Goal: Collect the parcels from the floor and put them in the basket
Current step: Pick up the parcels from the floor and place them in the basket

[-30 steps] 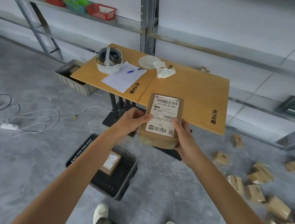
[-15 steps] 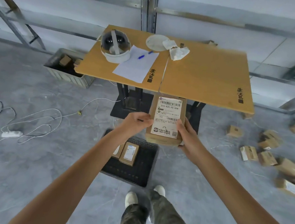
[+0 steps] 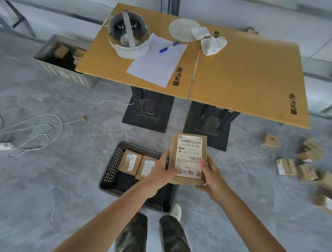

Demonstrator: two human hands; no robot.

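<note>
While the left hand (image 3: pixel 162 172) and the right hand (image 3: pixel 210 178) clasp one brown parcel (image 3: pixel 188 160) between them, label up, it hangs over the far right corner of the black basket (image 3: pixel 108 173).

Left thumb lies on the label's near left corner. Right thumb presses the near right edge. Fingers of both curl underneath.

Two labelled parcels (image 3: pixel 130 161) lie flat, side by side, against the basket's far edge. The basket sits on the grey floor (image 3: pixel 34 194), just ahead of the person's shoes.

Loose parcels (image 3: pixel 305 172) are scattered on the floor well off to the right.

Beyond the basket is a wooden table (image 3: pixel 245 76):
- white headset (image 3: pixel 129 34) at the far left corner
- sheet of paper (image 3: pixel 158 65) beside it, with a blue pen (image 3: pixel 169 47) on top
- crumpled tissue (image 3: pixel 213 44) near the far edge

A grey crate (image 3: pixel 65 70) holding boxes sits by the table's left edge. White cable (image 3: pixel 30 132) is looped on the floor at left.
</note>
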